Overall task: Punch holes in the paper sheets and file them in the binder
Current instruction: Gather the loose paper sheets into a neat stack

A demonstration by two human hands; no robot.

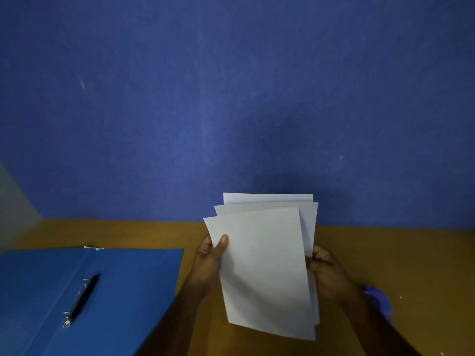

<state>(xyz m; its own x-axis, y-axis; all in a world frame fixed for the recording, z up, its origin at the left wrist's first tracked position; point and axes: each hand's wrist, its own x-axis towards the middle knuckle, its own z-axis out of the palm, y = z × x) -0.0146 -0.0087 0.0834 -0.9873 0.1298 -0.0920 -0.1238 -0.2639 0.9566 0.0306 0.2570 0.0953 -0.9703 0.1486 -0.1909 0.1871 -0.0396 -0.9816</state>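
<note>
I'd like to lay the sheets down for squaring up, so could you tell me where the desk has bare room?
Bare wood runs between the open blue binder and the blue partition, and right of the paper sheets above the partly hidden blue object. The left is crowded by the binder.

Big blue textured wall (231,98) fills the top two thirds of the frame, brown wooden desk (411,265) runs along the bottom, and a grey wall strip (12,201) sits far left.

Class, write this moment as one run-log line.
left hand: holds paper sheets | right hand: holds same | sheets: fanned, uneven | binder: open, rings empty
</note>
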